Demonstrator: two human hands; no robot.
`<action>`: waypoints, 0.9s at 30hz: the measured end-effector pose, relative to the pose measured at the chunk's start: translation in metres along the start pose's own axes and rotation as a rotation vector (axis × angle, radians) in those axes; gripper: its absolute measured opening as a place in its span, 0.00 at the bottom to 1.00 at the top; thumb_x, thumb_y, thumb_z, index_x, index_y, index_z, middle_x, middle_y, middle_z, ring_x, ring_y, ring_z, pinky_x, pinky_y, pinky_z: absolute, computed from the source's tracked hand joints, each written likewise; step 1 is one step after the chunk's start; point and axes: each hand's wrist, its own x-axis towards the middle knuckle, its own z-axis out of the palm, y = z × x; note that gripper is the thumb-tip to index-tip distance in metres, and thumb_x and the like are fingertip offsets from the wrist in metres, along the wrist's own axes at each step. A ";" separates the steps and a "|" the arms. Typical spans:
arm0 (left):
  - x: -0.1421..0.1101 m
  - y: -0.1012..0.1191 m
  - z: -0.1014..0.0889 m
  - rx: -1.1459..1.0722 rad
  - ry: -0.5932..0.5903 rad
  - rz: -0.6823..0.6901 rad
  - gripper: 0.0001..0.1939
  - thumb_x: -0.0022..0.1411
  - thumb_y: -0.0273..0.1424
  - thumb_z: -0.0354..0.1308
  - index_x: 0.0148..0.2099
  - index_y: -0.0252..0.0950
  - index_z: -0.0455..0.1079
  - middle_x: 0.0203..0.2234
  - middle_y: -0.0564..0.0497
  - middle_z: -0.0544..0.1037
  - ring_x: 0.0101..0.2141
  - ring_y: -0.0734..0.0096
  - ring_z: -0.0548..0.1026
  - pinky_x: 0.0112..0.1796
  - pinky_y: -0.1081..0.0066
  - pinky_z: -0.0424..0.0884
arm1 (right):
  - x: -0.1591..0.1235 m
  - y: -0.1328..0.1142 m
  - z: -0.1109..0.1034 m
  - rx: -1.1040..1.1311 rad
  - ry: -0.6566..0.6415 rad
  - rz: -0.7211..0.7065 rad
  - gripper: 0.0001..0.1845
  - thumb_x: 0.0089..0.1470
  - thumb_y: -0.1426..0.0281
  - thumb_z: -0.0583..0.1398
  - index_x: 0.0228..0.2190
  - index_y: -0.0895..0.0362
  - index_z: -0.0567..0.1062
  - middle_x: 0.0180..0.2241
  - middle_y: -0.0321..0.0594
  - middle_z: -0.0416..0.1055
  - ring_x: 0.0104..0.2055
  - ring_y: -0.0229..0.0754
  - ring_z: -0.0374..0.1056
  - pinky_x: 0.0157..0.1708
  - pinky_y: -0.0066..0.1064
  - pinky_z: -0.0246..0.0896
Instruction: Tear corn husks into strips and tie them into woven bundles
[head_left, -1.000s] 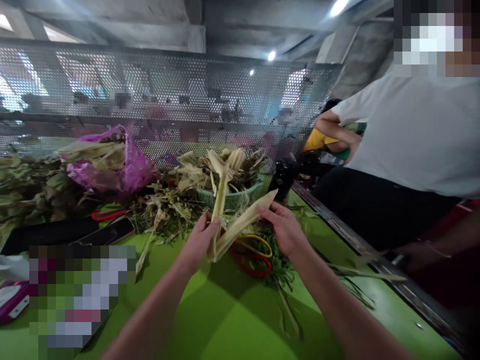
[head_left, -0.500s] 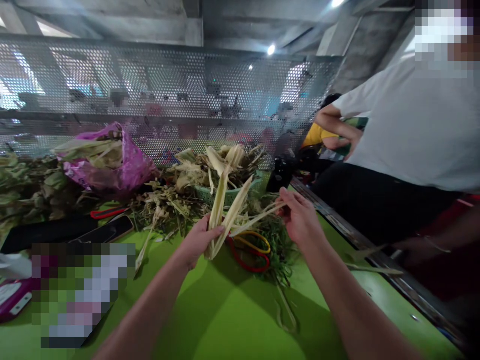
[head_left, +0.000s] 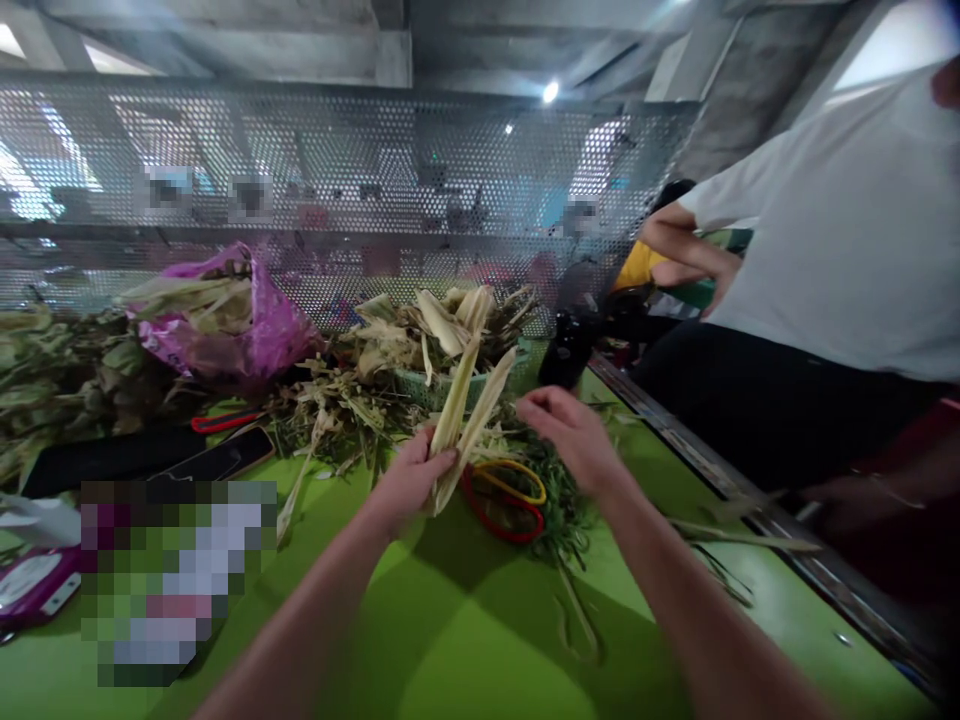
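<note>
Two upright lengths of dry husk (head_left: 454,408) in the left hand (head_left: 411,478), right hand (head_left: 574,436) just beside

From my end I count two hands above one green counter (head_left: 450,640). The dry husk rises from the left hand as two pale lengths, side by side in a narrow V; whether they are one folded piece or two, I cannot tell. The left fingers wrap its lower end, thumb pressed across the front, with little gap between them. The right fingers are half curled, thumb near the forefinger, a little apart from the husk tips; they are slightly blurred, so I cannot tell whether they pinch a fine fibre.

Under the hands I see two handle loops, one red loop (head_left: 514,537) and one yellow loop (head_left: 516,465), overlapping beside one clump of green sprigs (head_left: 559,512). Behind the husk stands one green basket (head_left: 417,385) heaped with dry husks, too tangled for me to count. To its left I have one pink plastic bag (head_left: 279,325) of more husks, and nearer, one phone (head_left: 217,456). One person in a white shirt (head_left: 840,230) stands at the right
</note>
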 end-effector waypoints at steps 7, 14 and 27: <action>-0.002 -0.002 0.005 -0.123 -0.006 -0.019 0.21 0.53 0.38 0.62 0.47 0.34 0.68 0.37 0.47 0.77 0.37 0.67 0.73 0.40 0.70 0.68 | -0.023 -0.010 0.044 0.439 -0.265 0.202 0.15 0.37 0.62 0.70 0.29 0.55 0.78 0.27 0.35 0.75 0.29 0.41 0.68 0.33 0.32 0.63; -0.002 0.000 0.002 -0.154 0.006 -0.059 0.21 0.54 0.38 0.61 0.47 0.33 0.67 0.35 0.47 0.76 0.34 0.70 0.72 0.38 0.71 0.67 | -0.024 -0.008 0.040 0.535 -0.277 0.253 0.13 0.40 0.64 0.68 0.30 0.56 0.79 0.29 0.36 0.76 0.25 0.36 0.65 0.25 0.27 0.58; 0.004 -0.010 0.005 0.119 0.026 0.136 0.17 0.59 0.39 0.55 0.47 0.34 0.68 0.38 0.46 0.75 0.39 0.65 0.72 0.41 0.68 0.66 | -0.027 -0.005 0.048 0.522 -0.268 0.267 0.15 0.39 0.71 0.65 0.34 0.58 0.75 0.30 0.37 0.76 0.32 0.43 0.69 0.36 0.34 0.64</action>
